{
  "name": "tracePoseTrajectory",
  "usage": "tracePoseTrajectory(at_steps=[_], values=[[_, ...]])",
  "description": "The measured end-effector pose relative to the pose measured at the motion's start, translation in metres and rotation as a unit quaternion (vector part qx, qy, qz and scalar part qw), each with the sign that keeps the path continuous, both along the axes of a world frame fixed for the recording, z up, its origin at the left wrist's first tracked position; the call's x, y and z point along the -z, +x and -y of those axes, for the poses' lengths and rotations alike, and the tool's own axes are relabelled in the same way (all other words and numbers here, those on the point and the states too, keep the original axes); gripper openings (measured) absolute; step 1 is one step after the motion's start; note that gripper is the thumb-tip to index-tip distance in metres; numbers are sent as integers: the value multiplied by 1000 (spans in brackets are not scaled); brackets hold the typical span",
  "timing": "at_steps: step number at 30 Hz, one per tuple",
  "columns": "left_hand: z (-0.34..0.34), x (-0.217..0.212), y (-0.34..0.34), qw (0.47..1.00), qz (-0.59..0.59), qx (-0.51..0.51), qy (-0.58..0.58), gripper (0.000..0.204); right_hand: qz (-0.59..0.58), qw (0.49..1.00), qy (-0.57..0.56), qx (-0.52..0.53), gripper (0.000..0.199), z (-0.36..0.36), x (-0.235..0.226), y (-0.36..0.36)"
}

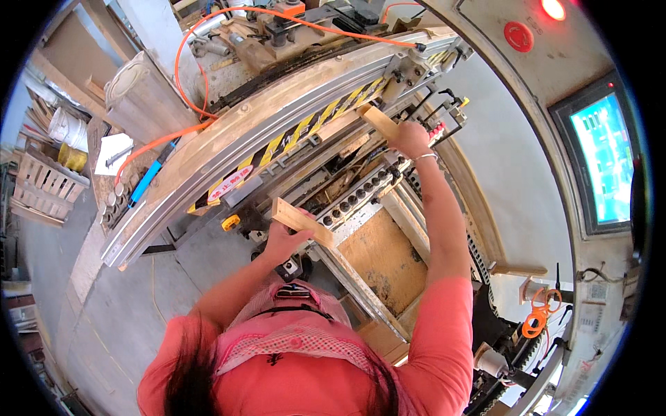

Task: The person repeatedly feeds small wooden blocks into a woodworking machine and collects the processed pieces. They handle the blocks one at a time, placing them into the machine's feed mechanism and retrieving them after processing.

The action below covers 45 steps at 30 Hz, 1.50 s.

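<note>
Left hand (pixel 277 243), grip closed around the near end of a short wood strip (pixel 302 222), held just above the machine's drill block (pixel 361 191). Right hand (pixel 409 139), grip closed on a second wood strip (pixel 378 119) up against the striped guard rail (pixel 305 128). Risk: fingers near the drill heads; a loosely held strip could slip and jam.
</note>
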<state>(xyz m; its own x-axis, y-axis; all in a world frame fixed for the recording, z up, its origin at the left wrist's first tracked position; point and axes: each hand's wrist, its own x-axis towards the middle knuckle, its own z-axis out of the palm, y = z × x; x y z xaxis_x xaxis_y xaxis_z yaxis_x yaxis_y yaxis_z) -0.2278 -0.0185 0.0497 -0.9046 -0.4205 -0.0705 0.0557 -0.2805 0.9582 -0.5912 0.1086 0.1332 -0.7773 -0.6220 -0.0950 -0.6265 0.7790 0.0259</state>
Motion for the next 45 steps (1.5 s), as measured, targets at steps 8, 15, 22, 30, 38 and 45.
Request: tracePoseTrajectory(at_steps=[8,15,22,30,38,45], values=[[3,3,2,1000,8,6,-11,42,64,996,11,55,52,26,22,-13],[3,1,2,1000,1,12,1,40,25,996,-76,49,49,14,31,-3],[3,1,2,999,20,14,44,39,-38,996,-62,45,40,28,24,14],[5,0,2,998,22,18,64,41,18,997,-73,29,45,22,28,-1],[5,8,3,999,23,21,26,43,4,996,-91,24,42,20,34,4],[6,7,3,998,20,27,50,44,28,992,-94,80,47,20,30,3]])
